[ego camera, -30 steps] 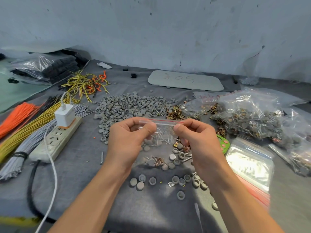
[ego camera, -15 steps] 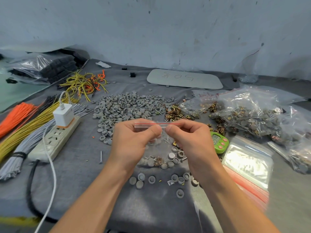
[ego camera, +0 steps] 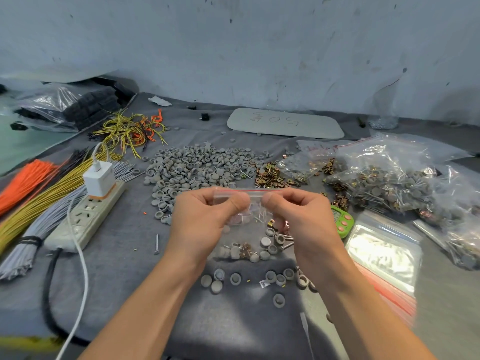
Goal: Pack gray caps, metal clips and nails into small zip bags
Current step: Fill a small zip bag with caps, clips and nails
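Observation:
I hold a small clear zip bag (ego camera: 250, 203) with a red seal line upright in front of me. My left hand (ego camera: 205, 222) pinches its top left and my right hand (ego camera: 298, 222) its top right, thumbs nearly meeting. Caps, clips and nails lie in the bag's bottom. A big heap of gray caps (ego camera: 197, 167) spreads on the cloth behind it, with brass metal clips (ego camera: 270, 175) to its right. Loose caps (ego camera: 259, 279) lie below my wrists, and a single nail (ego camera: 156, 244) lies to the left.
A power strip (ego camera: 85, 219) with a white charger and wire bundles (ego camera: 33, 193) fill the left. Filled plastic bags (ego camera: 389, 183), a green timer (ego camera: 342, 220) and a stack of empty zip bags (ego camera: 384, 255) sit on the right. A gray board (ego camera: 285, 123) lies at the back.
My two hands drew closer together along the bag's top edge, the thumbs sliding toward each other along the seal. The bag stays in the same place above the cloth.

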The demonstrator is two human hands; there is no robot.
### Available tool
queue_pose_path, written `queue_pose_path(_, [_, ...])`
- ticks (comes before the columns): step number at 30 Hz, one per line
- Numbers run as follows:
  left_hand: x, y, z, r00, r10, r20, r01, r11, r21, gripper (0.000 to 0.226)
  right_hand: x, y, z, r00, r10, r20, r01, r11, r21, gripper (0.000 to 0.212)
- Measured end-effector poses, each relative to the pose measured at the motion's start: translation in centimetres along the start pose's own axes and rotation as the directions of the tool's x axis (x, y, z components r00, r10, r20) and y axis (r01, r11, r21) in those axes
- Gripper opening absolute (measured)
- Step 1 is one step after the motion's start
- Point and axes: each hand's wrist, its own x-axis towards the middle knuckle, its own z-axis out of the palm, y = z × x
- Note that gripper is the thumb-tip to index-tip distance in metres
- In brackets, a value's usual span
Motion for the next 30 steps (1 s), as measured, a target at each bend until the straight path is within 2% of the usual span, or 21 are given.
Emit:
queue_pose_path(5, [0.0, 0.1, -0.4, 0.996, -0.081, -0.025, 0.078, 0.992, -0.094, 0.003, 0.1, -0.1, 0.0, 1.000, 0.026, 0.008, -0.026, 1.000, 0.010, 0.027])
queue_pose_path(7, [0.1, 0.0, -0.3, 0.994, -0.098, -0.040, 0.094, 0.990, -0.102, 0.013, 0.0, -0.1, 0.2, 1.000, 0.026, 0.007, -0.026, 1.000, 0.012, 0.031])
queue_pose_path(11, [0.2, 0.3, -0.1, 0.993, -0.114, -0.043, 0.111, 0.991, -0.081, 0.014, 0.1, -0.2, 0.0, 1.000, 0.014, -0.021, -0.014, 1.000, 0.002, 0.023])
queue_pose_path(15, [0.2, 0.1, -0.4, 0.990, -0.122, -0.065, 0.115, 0.989, -0.092, 0.026, 0.1, -0.3, -0.5, 0.998, 0.058, 0.003, -0.058, 0.997, -0.043, 0.022])
queue_pose_path(21, [0.3, 0.0, 0.0, 0.990, -0.007, -0.137, 0.001, 0.999, -0.046, 0.037, 0.0, -0.3, -0.3, 0.999, 0.051, -0.005, -0.051, 0.999, 0.002, 0.025])
queue_pose_path(24, [0.1, -0.3, 0.5, 0.989, -0.017, -0.150, 0.013, 1.000, -0.028, 0.032, -0.1, 0.1, -0.2, 0.995, 0.043, -0.093, -0.050, 0.996, -0.072, 0.023])
queue_pose_path(25, [0.0, -0.3, 0.6, 0.980, 0.001, -0.198, 0.000, 1.000, 0.002, 0.032, -0.2, 0.5, -0.1, 0.990, 0.011, -0.140, -0.033, 0.987, -0.157, 0.022])
queue_pose_path(27, [0.0, -0.6, 0.5, 0.925, 0.137, -0.354, -0.054, 0.970, 0.235, 0.036, -0.8, 0.8, 0.4, 0.974, -0.118, -0.196, 0.036, 0.926, -0.376, 0.016])
queue_pose_path(28, [0.0, -0.5, 0.5, 0.887, 0.241, -0.394, -0.083, 0.923, 0.376, 0.036, -1.2, 0.8, 0.8, 0.969, -0.168, -0.180, 0.074, 0.897, -0.436, 0.016])
queue_pose_path(29, [-0.1, -0.4, 0.7, 0.870, 0.303, -0.389, -0.119, 0.894, 0.431, 0.033, -1.6, 0.8, 1.2, 0.976, -0.177, -0.126, 0.105, 0.892, -0.439, 0.020])
queue_pose_path(30, [-0.3, -0.4, 1.1, 0.888, 0.309, -0.340, -0.158, 0.900, 0.406, 0.029, -1.9, 1.0, 1.8, 0.987, -0.157, -0.038, 0.128, 0.901, -0.414, 0.026])
